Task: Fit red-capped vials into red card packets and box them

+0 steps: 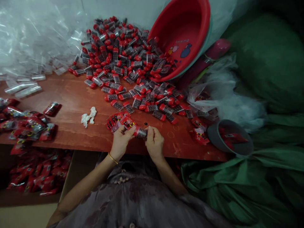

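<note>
Just above the table's front edge, my left hand (pixel 120 142) is closed on the red end of a small clear tube (pixel 140 133) with dark contents. The fingers of my right hand (pixel 155 142) pinch the tube's other end. Under and beyond my left hand lie several flat red printed packets (pixel 116 120), partly hidden by its fingers. A small black round bit (pixel 145 123) rests on the wood just past the tube. Farther back spreads a large heap of similar red-capped tubes (pixel 116 63).
A red basin (pixel 204 19) tips toward the heap. Clear empty tubes (pixel 26 88) pile up at the left, above filled red packets (pixel 30 123). White crumpled scraps (pixel 89 117) lie nearby. A grey bowl (pixel 213 134) stands right, beside green sacking (pixel 225 180). Below left, a box holds red packets (pixel 45 174).
</note>
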### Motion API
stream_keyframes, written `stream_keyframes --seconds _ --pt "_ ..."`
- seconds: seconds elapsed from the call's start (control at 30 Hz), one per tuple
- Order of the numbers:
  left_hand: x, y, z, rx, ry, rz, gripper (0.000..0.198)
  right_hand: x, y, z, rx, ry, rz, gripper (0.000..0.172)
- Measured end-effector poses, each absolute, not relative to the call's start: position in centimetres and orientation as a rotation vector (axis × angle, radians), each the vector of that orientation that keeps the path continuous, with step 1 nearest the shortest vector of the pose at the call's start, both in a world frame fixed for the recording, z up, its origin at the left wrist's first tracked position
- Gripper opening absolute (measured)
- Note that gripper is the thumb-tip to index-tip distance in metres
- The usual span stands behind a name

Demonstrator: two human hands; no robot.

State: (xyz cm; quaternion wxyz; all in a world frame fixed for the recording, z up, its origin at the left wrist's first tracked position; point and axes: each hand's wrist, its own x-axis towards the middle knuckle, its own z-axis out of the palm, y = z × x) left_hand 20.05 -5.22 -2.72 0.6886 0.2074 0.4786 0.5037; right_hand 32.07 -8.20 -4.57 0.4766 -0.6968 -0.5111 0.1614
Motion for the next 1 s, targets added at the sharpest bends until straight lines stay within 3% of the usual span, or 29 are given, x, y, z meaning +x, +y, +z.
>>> stream_keyframes --seconds 0.2,0.4,0.9,1.0 --pt "20.9 -5.7 -3.0 0.438 0.986 1.09 0.041 31.0 -7.4 -5.1 -1.686 -1.196 0.367 0.032" --pt "20.1 -5.3 -2.5 0.438 0.89 1.061 0.033 30.7 -8.8 -5.1 -1.52 -1.144 0.862 0.024" --pt "20.1 -4.3 -2.7 0.445 0.924 1.16 0.035 28.7 -8.7 -5.1 -1.477 -1.093 0.803 0.023" --pt "20.1 -4.5 -2.9 0.464 0.922 1.112 0.036 28.1 -8.2 -5.0 -1.432 -0.985 0.929 0.026"
